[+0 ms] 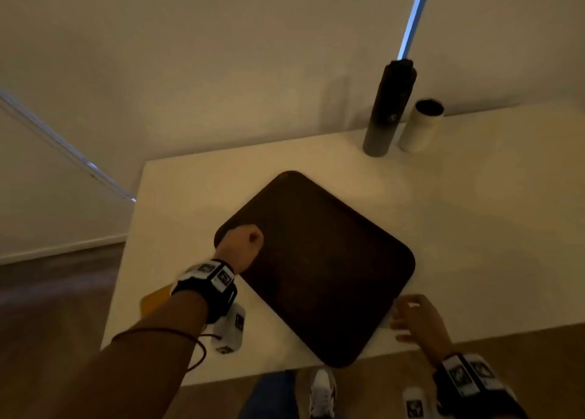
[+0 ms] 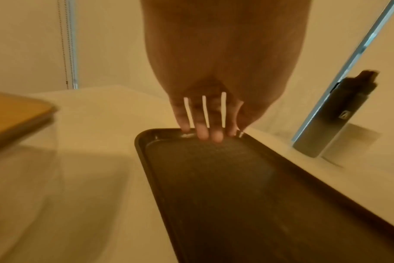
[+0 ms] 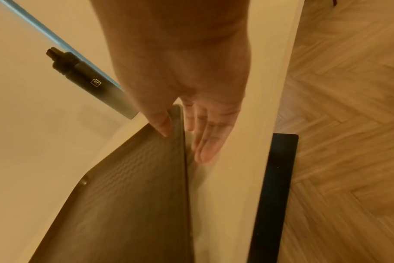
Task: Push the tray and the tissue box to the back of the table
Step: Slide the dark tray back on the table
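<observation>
A dark tray [image 1: 319,266] lies skewed on a white table [image 1: 474,197]. The left hand [image 1: 243,244] grips the tray's left edge, fingers [image 2: 202,131] curled over the rim. The right hand [image 1: 414,320], fingers straight, rests beside the tray's near right edge, thumb on the rim. A dark bottle [image 1: 389,108] stands at the back.

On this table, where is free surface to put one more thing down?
Bare table lies left of and behind the tray, and to the right of the two bottles. Crowded: the front edge, with left hand and right hand.
</observation>
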The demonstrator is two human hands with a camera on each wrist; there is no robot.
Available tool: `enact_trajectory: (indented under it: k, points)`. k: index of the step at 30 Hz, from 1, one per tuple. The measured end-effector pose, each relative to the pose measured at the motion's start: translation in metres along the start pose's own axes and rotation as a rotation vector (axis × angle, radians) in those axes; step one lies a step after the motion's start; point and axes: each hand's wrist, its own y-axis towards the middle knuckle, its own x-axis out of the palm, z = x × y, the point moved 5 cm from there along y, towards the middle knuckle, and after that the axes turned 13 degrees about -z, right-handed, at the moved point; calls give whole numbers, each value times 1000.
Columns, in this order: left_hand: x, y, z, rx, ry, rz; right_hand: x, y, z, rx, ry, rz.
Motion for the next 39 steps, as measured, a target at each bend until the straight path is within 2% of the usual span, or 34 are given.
enact_trajectory:
  k: [3,8,11,16,19,23,30,39]
  points:
    - [-18,25,-10,-80,140,79,2,17,-3,40,32,49]
    - [-43,65,-20,-158,282,69,4,36,-7,93,12,168]
    - [-59,92,-29,-183,275,63,8,45,-19,78,-6,204]
    - [-79,123,-53,-232,236,-25,16,77,-57,30,-29,226]
    - [-101,136,-72,-296,208,-1,24,108,-90,-24,-28,225]
    - [-108,135,-99,-356,106,-18,25,123,-116,-121,36,240]
    - [-97,136,-110,-230,-97,79,39,113,-122,-114,-180,318]
    - [-103,143,-113,-233,-209,131,40,165,-165,-227,-250,383]
